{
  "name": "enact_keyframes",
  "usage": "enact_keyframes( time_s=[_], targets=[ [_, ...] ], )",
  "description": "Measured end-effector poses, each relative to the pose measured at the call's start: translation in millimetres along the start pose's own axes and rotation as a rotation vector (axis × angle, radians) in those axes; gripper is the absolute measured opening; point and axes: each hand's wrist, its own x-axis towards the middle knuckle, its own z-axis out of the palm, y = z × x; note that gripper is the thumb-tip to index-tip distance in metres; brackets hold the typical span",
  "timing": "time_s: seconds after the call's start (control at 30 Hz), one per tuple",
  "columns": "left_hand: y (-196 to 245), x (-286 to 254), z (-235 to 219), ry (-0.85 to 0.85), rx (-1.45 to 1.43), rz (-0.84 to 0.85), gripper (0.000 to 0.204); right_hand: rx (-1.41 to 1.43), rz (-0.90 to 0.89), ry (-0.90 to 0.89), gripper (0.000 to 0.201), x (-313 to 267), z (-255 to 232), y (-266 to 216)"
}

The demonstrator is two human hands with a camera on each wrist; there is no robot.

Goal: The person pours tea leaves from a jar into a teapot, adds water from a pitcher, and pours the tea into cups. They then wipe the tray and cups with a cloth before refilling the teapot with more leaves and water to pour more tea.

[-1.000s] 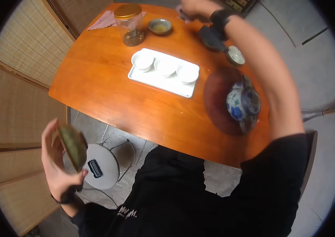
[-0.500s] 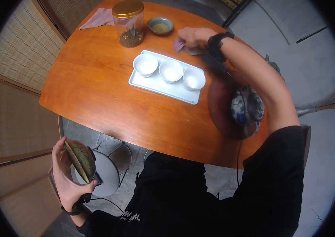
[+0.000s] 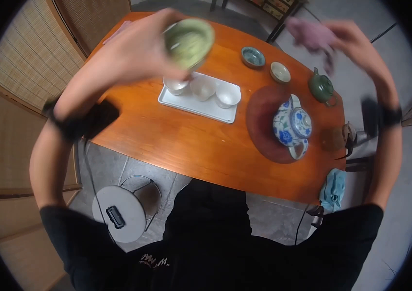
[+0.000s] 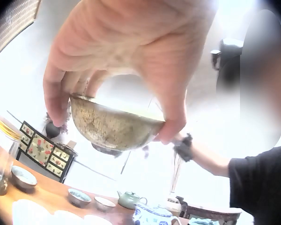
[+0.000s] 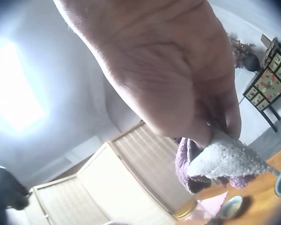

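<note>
My left hand (image 3: 143, 51) grips a green bowl (image 3: 190, 43) by its rim, raised above the back left of the table. In the left wrist view the bowl (image 4: 114, 129) hangs slightly tilted between thumb and fingers, its foot downward. My right hand (image 3: 354, 41) pinches a bunched purple-pink cloth (image 3: 313, 35) beyond the table's back right edge. A grey-white side of the cloth (image 5: 229, 161) shows in the right wrist view. Below the bowl, a white tray (image 3: 191, 107) carries three white cups, partly covered by my left hand.
A blue-and-white teapot (image 3: 291, 123) stands on a round red mat (image 3: 260, 131). Behind it are a green teapot (image 3: 321, 88), a teal bowl (image 3: 253, 56) and a pale bowl (image 3: 280, 72). A teal cloth (image 3: 333, 189) hangs at the right edge; a stool (image 3: 123, 213) stands front left.
My left hand has brought the bowl up from below the table's front left edge to over the back left. My right hand has lifted the cloth off to the right, uncovering the bowls and green teapot.
</note>
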Motion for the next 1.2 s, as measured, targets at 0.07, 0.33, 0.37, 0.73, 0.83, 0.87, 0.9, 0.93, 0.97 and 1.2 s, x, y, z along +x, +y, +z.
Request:
enact_keyframes(
  time_s=[0.07, 0.33, 0.37, 0.73, 0.83, 0.87, 0.9, 0.93, 0.97, 1.2],
  targets=[
    [-2.9, 58.2, 25.9, -0.144, 0.27, -0.048, 0.079, 0.227, 0.169, 0.079, 0.034, -79.9, 8.5, -45.8],
    [-61.2, 181.7, 138.3, -0.427, 0.538, -0.228, 0.066, 0.229, 0.575, 0.362, 0.035, -299.3, 139.3, -127.9],
    [-62.0, 187.2, 145.5, -0.496, 0.547, -0.272, 0.066, 0.298, 0.648, 0.363, 0.035, -314.6, 155.7, -130.4],
    [-83.9, 214.6, 184.5, -0.523, 0.632, -0.375, 0.069, 0.75, 0.83, 0.583, 0.033, -374.3, 262.8, -105.7],
    [-87.4, 217.3, 187.2, -0.497, 0.674, -0.357, 0.08, 0.746, 0.839, 0.567, 0.033, -378.6, 264.8, -101.2],
    [-88.4, 216.1, 184.8, -0.493, 0.674, -0.346, 0.087, 0.734, 0.827, 0.571, 0.033, -378.6, 264.6, -100.0],
    [-90.5, 212.9, 182.0, -0.49, 0.674, -0.339, 0.094, 0.725, 0.813, 0.573, 0.033, -378.6, 264.8, -97.9],
    [-103.3, 216.1, 176.0, -0.512, 0.654, -0.332, 0.1, 0.721, 0.798, 0.576, 0.033, -377.1, 266.1, -96.1],
    [-120.2, 224.1, 165.7, -0.537, 0.637, -0.322, 0.106, 0.735, 0.824, 0.587, 0.033, -375.2, 266.8, -97.1],
    [-153.2, 203.5, 130.6, -0.571, 0.78, -0.356, 0.106, 0.738, 0.846, 0.74, 0.032, -386.2, 301.9, -79.3]
  ],
)
